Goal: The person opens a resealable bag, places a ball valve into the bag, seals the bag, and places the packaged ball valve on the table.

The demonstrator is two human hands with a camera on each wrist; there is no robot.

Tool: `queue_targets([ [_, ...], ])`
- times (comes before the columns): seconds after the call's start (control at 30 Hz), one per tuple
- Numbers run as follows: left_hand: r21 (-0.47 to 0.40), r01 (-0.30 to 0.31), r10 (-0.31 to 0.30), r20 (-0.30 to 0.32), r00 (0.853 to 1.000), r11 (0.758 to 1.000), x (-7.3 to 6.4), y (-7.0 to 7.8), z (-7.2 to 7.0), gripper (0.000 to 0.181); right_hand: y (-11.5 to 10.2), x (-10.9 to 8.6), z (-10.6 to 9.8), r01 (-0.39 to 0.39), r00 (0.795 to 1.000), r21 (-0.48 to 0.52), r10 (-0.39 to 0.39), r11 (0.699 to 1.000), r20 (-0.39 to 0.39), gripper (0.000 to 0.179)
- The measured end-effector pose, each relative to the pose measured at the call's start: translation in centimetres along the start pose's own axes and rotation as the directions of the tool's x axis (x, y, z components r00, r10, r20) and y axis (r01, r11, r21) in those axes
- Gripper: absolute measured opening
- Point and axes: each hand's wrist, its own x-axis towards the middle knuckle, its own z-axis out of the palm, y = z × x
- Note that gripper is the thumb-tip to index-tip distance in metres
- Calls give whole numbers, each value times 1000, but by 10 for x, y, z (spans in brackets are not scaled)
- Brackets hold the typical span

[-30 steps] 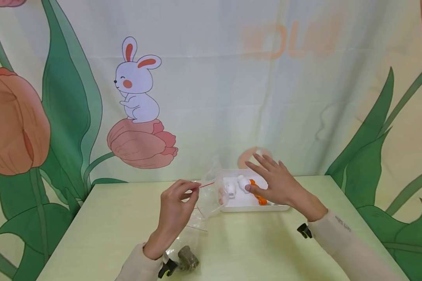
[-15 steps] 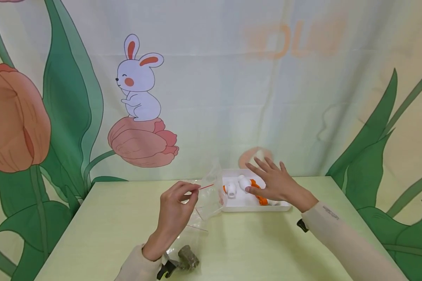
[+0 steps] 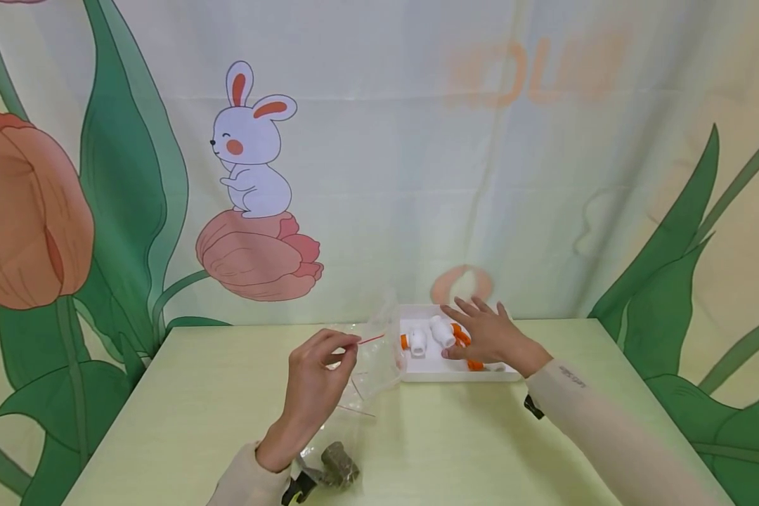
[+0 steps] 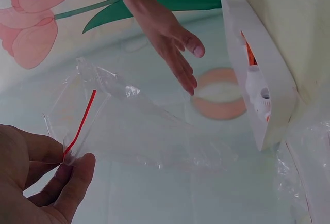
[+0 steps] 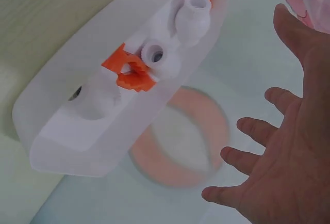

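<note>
My left hand (image 3: 319, 386) pinches the top edge of a clear zip bag (image 4: 139, 126) between thumb and fingers, beside its red seal strip. The bag hangs thin and see-through and stretches toward the tray. My right hand (image 3: 490, 337) is over the right part of a white tray (image 3: 462, 377), fingers spread and holding nothing. In the right wrist view the hand appears apart from the tray. White plastic valves (image 3: 417, 343) with orange handles (image 5: 129, 69) lie in the tray; my right hand partly hides those on the right in the head view.
At the table's near edge, by my left wrist, lies a clear bag with a grey-brown lump-like piece (image 3: 339, 464) in it. More clear plastic with a thin red strip (image 3: 356, 410) lies beyond it. A printed curtain (image 3: 379, 176) hangs behind the table (image 3: 228, 414).
My right hand has come slightly lower and nearer the tray, its forearm shifting left. More of the valves shows now. My left hand keeps its pinch on the bag, almost still.
</note>
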Motion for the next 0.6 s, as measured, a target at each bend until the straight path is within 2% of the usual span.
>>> queue_targets([
  [0.33, -6, -13, 13, -5, 1000, 1000, -1, -1, 0, 18, 8, 13, 19, -61, 994, 4, 61, 998, 86, 93],
  [0.6, 2, 0, 0, 6, 1000, 1000, -3, -1, 0, 18, 12, 16, 36, -101, 986, 1, 100, 995, 135, 91],
])
